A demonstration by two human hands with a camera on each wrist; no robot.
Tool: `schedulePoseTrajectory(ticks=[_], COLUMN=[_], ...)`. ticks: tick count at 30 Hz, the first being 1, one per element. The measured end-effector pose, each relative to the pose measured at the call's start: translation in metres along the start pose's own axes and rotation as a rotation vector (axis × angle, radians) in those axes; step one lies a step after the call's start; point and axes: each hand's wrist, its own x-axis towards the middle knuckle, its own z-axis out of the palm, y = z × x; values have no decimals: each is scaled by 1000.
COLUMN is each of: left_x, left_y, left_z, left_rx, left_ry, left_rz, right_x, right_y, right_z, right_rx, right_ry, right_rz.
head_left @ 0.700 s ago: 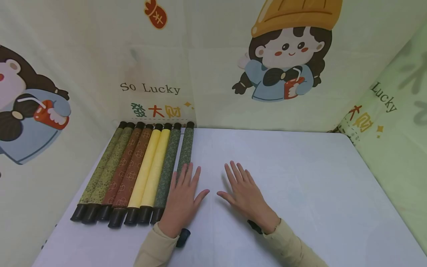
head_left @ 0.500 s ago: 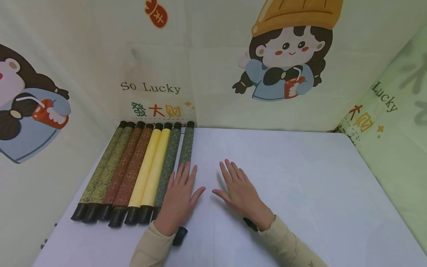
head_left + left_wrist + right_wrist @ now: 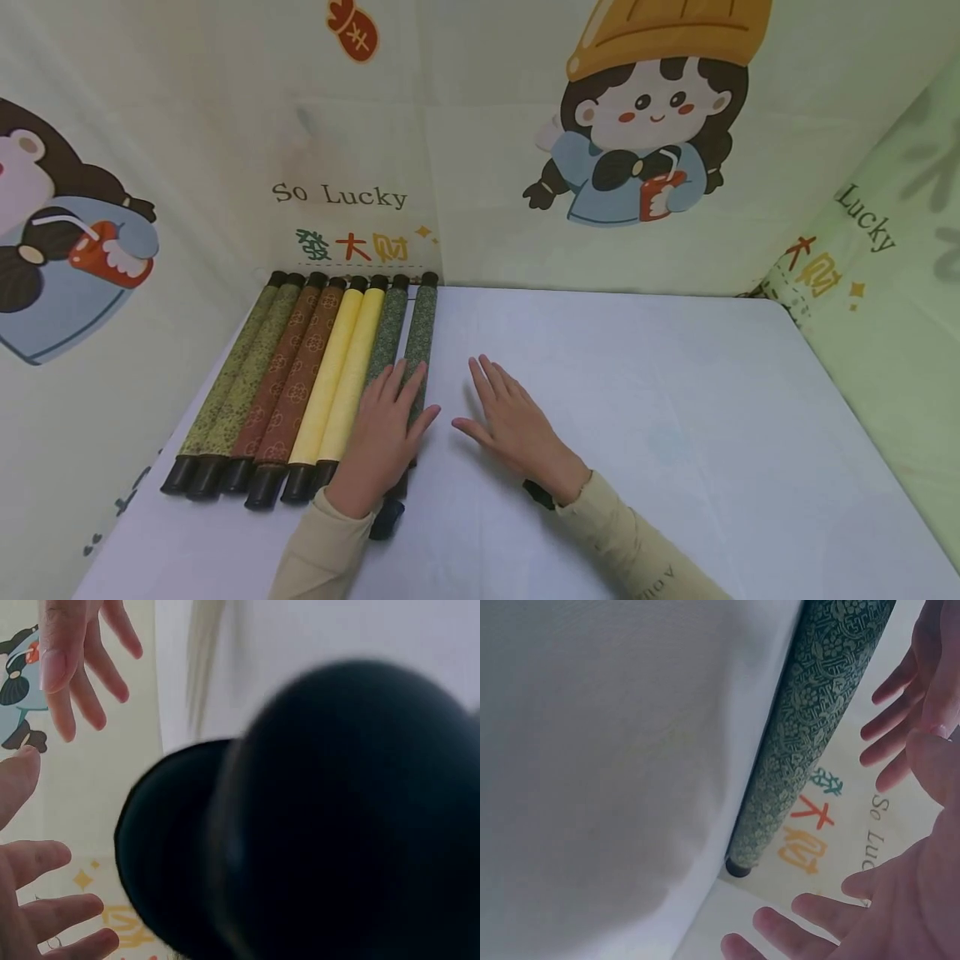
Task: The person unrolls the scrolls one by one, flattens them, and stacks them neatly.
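My left hand [image 3: 378, 437] is over two dark green patterned rolled scrolls, fingers spread and straight. The right-hand one of these scrolls [image 3: 422, 325] lies slightly apart from its neighbour [image 3: 389, 321]. Whether the palm touches them I cannot tell. Beside it, palm turned inward, my right hand [image 3: 521, 433] holds nothing and has its fingers straight. In the right wrist view, a dark green scroll [image 3: 810, 712] stretches between table and backdrop. Blurred black round ends [image 3: 345, 825] fill much of the left wrist view.
Left of the dark green pair lie two yellow scrolls [image 3: 348, 375], two reddish-brown ones [image 3: 300, 375] and two olive ones [image 3: 243, 375], side by side with black end caps. They rest on a white table [image 3: 637, 400] before a printed cloth backdrop [image 3: 480, 167].
Both hands have shifted left. The left hand now covers more of the two dark green scrolls, and the right hand is closer to them. The scrolls show no clear movement.
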Motion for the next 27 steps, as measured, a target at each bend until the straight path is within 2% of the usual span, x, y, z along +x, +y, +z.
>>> schedulePoseTrajectory(ticks=[14, 21, 27], left_x=[10, 16, 19], left_y=[-21, -30, -38], left_z=[-15, -14, -10], left_rx=[-111, -115, -85], left_ry=[-62, -97, -75], left_rz=[-110, -167, -173], right_x=[25, 36, 43], right_y=[-18, -27, -34], right_z=[7, 13, 20], right_rx=[67, 80, 86], right_ry=[-18, -41, -40], right_rz=[-25, -24, -39])
